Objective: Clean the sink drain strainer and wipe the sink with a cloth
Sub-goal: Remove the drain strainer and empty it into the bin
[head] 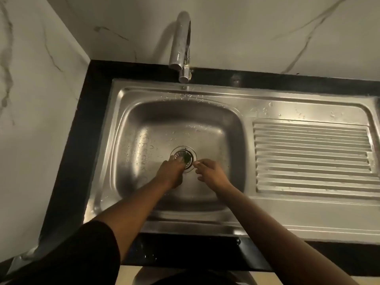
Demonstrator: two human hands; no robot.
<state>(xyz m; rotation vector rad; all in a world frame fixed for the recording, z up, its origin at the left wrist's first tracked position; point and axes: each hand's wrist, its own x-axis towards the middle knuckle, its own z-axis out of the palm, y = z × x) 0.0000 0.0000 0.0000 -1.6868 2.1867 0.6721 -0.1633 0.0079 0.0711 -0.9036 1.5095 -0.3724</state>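
A steel sink [131, 128] with a wet basin fills the middle of the head view. The round drain strainer [182, 154] sits in the basin floor, with something dark on its right side. My left hand [170, 171] reaches onto the strainer, its fingertips on the near part and covering it. My right hand [211, 172] hovers just right of the drain rim, fingers loosely curled and holding nothing. No cloth is in view.
A chrome tap [182, 46] arches over the sink's back edge. A ribbed draining board [310, 159] lies to the right of the basin. Black counter [82, 140] frames the sink, with marble walls behind and on the left.
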